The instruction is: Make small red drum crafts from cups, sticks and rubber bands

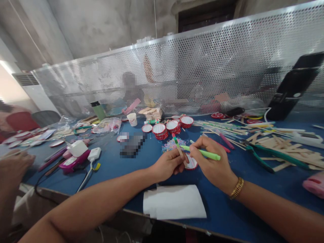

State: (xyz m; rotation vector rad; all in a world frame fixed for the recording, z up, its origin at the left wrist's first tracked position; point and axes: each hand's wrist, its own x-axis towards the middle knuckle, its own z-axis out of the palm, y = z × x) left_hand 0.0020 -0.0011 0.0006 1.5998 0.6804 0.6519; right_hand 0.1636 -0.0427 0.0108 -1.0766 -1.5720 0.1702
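My left hand (168,166) pinches a craft stick (178,148), held tilted with its red and green coloured end pointing up and away. In my right hand (215,168) is a light green marker (211,155), its front end close to the stick; whether the two touch I cannot tell. Below both hands lies a round red-rimmed piece (191,163) with a white top, partly covered by fingers. Just beyond is a heap of small coloured rubber bands (167,145). Stacks of similar red-rimmed rounds (160,132) stand farther back.
A folded white sheet (176,203) lies at the near edge. Green-handled pliers (280,154) rest among loose craft sticks (291,145) at right. Leftward are a phone (133,145), a charger (77,148) and another person's hand (16,162). A perforated metal screen (215,67) closes the back.
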